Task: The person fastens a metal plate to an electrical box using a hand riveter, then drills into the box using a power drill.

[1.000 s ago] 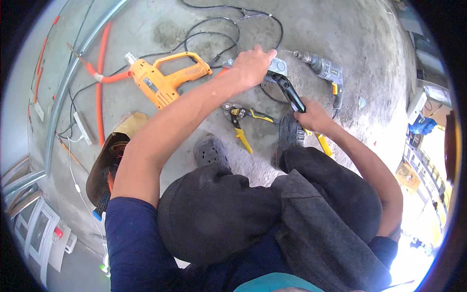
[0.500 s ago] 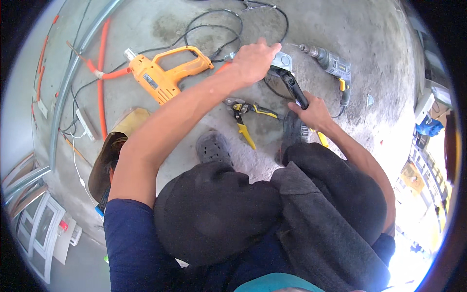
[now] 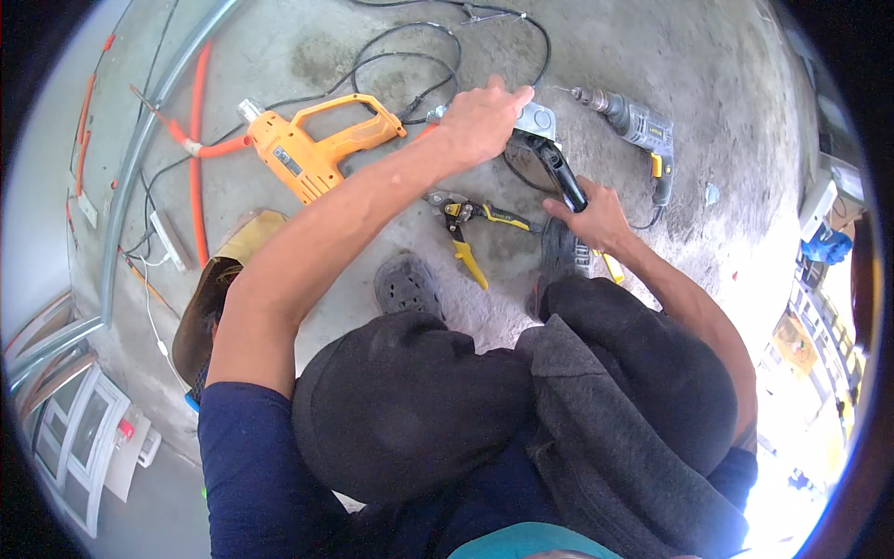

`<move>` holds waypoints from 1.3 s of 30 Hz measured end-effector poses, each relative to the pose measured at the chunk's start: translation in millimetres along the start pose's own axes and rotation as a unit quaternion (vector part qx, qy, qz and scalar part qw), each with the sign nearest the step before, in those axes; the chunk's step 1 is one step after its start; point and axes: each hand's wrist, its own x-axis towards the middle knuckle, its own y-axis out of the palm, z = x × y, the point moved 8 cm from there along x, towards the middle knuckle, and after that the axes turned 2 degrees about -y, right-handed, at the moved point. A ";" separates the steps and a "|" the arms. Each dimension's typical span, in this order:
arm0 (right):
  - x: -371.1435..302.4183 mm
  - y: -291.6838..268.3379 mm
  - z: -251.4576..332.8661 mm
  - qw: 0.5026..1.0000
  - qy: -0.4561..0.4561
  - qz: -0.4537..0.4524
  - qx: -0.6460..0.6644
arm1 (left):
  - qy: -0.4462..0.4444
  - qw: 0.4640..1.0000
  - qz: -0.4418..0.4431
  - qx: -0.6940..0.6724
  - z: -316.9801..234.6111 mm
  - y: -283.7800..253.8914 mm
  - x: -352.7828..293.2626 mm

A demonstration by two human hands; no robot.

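Observation:
My left hand [image 3: 484, 121] is closed over the far end of a grey metal piece [image 3: 536, 121] with a rounded, holed face, whose exact kind I cannot make out. Meeting it is a tool with a long black handle [image 3: 562, 173], slanting back toward me. The fingers of my right hand [image 3: 598, 220] wrap around the near end of that handle. A short orange length [image 3: 426, 130] shows beside my left wrist. Yellow-and-black snips [image 3: 463, 224] lie on the floor between my arms, their jaws pointing left.
A yellow heat gun [image 3: 317, 147] lies left of my left hand, and a grey corded drill [image 3: 643, 126] lies to the right. Black cable [image 3: 410, 51] loops at the far side. An orange tube [image 3: 196, 140], a metal rail [image 3: 130, 177] and a power strip [image 3: 170, 240] are at left.
The whole view has shifted slightly. Both hands keep their grips, and no tool on the floor has visibly moved.

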 end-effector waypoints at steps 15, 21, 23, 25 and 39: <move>1.8 7.0 -6.8 0.999 -0.014 -0.020 0.027 | 0.003 1.000 -0.007 -0.009 0.7 -0.2 3.1; 2.9 13.4 2.2 0.999 -0.003 -0.017 0.044 | 0.006 1.000 -0.013 -0.006 0.8 4.8 -0.6; -0.5 12.2 10.6 0.987 -0.072 -0.112 0.088 | 0.003 1.000 -0.013 -0.011 0.0 2.9 -1.6; 7.8 6.9 2.3 0.996 -0.030 -0.061 0.061 | 0.005 1.000 -0.006 -0.022 0.3 -0.1 4.1; -45.5 -44.5 -41.2 0.998 0.055 -0.021 -0.030 | -0.020 0.999 0.020 -0.031 4.3 -0.2 5.9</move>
